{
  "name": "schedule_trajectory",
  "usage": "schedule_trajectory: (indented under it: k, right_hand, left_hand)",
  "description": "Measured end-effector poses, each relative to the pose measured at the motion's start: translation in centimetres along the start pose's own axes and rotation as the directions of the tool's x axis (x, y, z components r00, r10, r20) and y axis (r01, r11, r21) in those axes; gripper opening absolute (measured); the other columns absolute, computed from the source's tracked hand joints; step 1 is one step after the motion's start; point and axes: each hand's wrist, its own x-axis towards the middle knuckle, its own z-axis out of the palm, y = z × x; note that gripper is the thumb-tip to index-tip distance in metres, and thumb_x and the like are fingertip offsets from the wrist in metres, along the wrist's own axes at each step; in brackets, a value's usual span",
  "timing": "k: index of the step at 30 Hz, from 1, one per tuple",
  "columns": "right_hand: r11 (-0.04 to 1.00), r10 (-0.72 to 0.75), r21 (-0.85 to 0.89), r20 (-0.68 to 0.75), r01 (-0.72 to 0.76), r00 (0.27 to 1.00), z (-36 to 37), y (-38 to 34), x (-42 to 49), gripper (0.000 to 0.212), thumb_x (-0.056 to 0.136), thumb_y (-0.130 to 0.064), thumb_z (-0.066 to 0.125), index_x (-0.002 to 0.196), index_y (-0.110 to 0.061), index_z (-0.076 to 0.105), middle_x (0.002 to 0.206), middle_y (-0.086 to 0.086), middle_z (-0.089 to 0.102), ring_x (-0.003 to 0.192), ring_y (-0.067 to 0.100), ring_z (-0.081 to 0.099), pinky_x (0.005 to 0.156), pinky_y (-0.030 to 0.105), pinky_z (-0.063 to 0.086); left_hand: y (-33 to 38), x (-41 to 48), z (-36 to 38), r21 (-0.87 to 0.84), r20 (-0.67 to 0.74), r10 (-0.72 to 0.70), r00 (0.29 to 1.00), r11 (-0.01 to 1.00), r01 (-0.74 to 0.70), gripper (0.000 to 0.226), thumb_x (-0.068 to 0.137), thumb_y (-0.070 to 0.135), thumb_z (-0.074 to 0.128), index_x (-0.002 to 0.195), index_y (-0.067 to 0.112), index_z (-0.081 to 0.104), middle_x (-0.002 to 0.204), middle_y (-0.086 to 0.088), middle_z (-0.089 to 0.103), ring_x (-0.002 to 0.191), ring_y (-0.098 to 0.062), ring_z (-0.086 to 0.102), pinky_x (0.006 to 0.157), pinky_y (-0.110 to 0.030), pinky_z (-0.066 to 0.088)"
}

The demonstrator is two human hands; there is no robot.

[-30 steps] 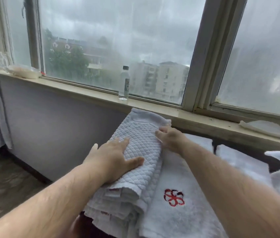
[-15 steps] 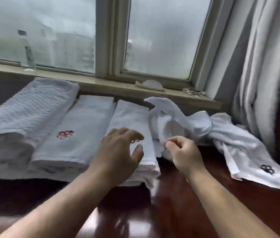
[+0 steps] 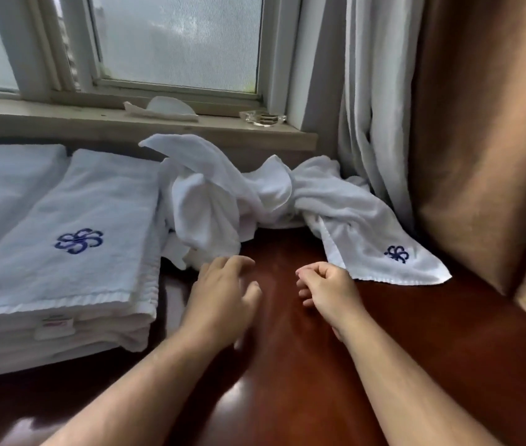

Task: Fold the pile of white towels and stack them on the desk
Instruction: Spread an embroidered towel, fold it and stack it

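1. the left hand (image 3: 223,291) hovers low over the dark wooden bench (image 3: 287,375), fingers loose and spread, gripping nothing.
2. the right hand (image 3: 329,288) is clenched, fingers curled in with nothing visible inside.
3. the crumpled white towels (image 3: 239,194) lie on the bench at 12 o'clock from the hands, one hem just beside the right hand.
4. the folded towel stack (image 3: 71,252), with a blue flower emblem on top, sits at 9 o'clock.
5. a brown curtain (image 3: 480,140) hangs at 3 o'clock.

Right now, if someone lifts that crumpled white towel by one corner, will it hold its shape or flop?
Probably flop: the crumpled towel sags in soft folds and twists. It looks fairly light, thin at its hemmed corner. It may snag, seeming tangled with more white cloth.
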Motion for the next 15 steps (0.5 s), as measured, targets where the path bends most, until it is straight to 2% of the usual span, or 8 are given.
schedule_trajectory:
  k: [2, 5, 6, 8, 10, 12, 13, 15]
  right_hand:
    - [0.999, 0.026, 0.022, 0.032, -0.027, 0.999, 0.0, 0.1, 1.3, 0.013, 0.093, -0.016, 0.062, 0.085, -0.008, 0.071, 0.067, 0.0, 0.067, 0.053, 0.006, 0.06, 0.05, 0.021, 0.051]
    - [0.999, 0.027, -0.024, 0.088, -0.025, 0.996, 0.6, 0.1, 2.2, 0.013, 0.092, -0.019, 0.062, 0.086, -0.013, 0.071, 0.062, -0.004, 0.069, 0.049, 0.005, 0.06, 0.047, 0.02, 0.051]
    - [0.999, 0.013, -0.04, 0.092, -0.01, 0.996, 0.8, 0.1, 2.2, 0.013, 0.092, -0.02, 0.062, 0.085, -0.015, 0.071, 0.063, -0.005, 0.07, 0.049, 0.005, 0.06, 0.047, 0.02, 0.051]
    - [0.995, -0.048, -0.083, 0.091, 0.056, 0.995, 1.0, 0.1, 1.9, 0.012, 0.093, -0.021, 0.062, 0.084, -0.018, 0.071, 0.068, -0.007, 0.072, 0.05, 0.004, 0.061, 0.046, 0.02, 0.05]
    - [0.979, -0.127, -0.143, 0.112, 0.143, 0.985, 1.0, 0.2, 1.4, 0.013, 0.093, -0.02, 0.063, 0.083, -0.022, 0.071, 0.072, -0.006, 0.073, 0.054, 0.006, 0.064, 0.048, 0.019, 0.05]
    - [0.976, -0.162, -0.126, 0.111, 0.176, 0.981, 0.7, 0.2, 1.1, 0.014, 0.094, -0.018, 0.063, 0.083, -0.023, 0.071, 0.074, -0.005, 0.073, 0.055, 0.008, 0.065, 0.049, 0.019, 0.05]
    - [0.981, -0.159, -0.097, 0.099, 0.169, 0.982, 0.6, 0.2, 1.0, 0.015, 0.094, -0.017, 0.063, 0.084, -0.023, 0.072, 0.074, -0.003, 0.073, 0.055, 0.008, 0.064, 0.049, 0.02, 0.05]
    - [0.986, -0.147, -0.064, 0.085, 0.153, 0.985, 0.6, 0.2, 1.0, 0.016, 0.095, -0.015, 0.062, 0.085, -0.023, 0.072, 0.073, -0.002, 0.072, 0.054, 0.009, 0.063, 0.048, 0.021, 0.05]
  left_hand:
    - [-0.3, 1.0, 1.0, -0.045, -0.072, -0.028, 0.997, 0.999, 0.025, 0.039, 0.09, 0.025, 0.064, 0.128, 0.025, 0.061, 0.129, 0.005, 0.057, 0.124, -0.017, 0.045, 0.109, -0.036, 0.037]
    - [-1.1, 1.8, 1.3, 0.009, -0.264, 0.007, 0.965, 1.0, -0.005, 0.037, 0.082, 0.015, 0.072, 0.117, 0.023, 0.068, 0.121, 0.003, 0.059, 0.118, -0.024, 0.047, 0.102, -0.037, 0.039]
    - [-1.3, 1.9, 1.2, 0.04, -0.339, 0.034, 0.94, 0.999, -0.021, 0.038, 0.079, 0.013, 0.074, 0.115, 0.024, 0.069, 0.123, 0.002, 0.057, 0.119, -0.026, 0.046, 0.101, -0.039, 0.04]
    - [-1.4, 1.8, 1.0, 0.072, -0.429, 0.039, 0.902, 0.997, -0.01, 0.047, 0.076, 0.015, 0.075, 0.12, 0.028, 0.066, 0.141, -0.001, 0.046, 0.131, -0.029, 0.037, 0.109, -0.045, 0.035]
    - [-1.5, 1.9, 0.9, 0.032, -0.443, -0.044, 0.896, 0.997, 0.065, 0.06, 0.077, 0.018, 0.073, 0.135, 0.031, 0.059, 0.159, -0.007, 0.023, 0.145, -0.031, 0.022, 0.12, -0.041, 0.017]
    - [-1.9, 2.2, 0.8, -0.096, -0.416, -0.166, 0.894, 0.986, 0.139, 0.068, 0.081, 0.021, 0.072, 0.145, 0.032, 0.051, 0.164, -0.014, 0.012, 0.151, -0.029, 0.013, 0.125, -0.039, 0.011]
    - [-2.2, 2.5, 0.6, -0.19, -0.385, -0.233, 0.893, 0.967, 0.17, 0.07, 0.082, 0.023, 0.071, 0.148, 0.031, 0.048, 0.163, -0.013, 0.015, 0.151, -0.027, 0.016, 0.125, -0.04, 0.015]
    - [-2.9, 2.9, 0.2, -0.376, -0.32, -0.332, 0.887, 0.904, 0.203, 0.07, 0.085, 0.022, 0.069, 0.151, 0.025, 0.044, 0.148, -0.007, 0.043, 0.139, -0.013, 0.043, 0.115, -0.031, 0.039]
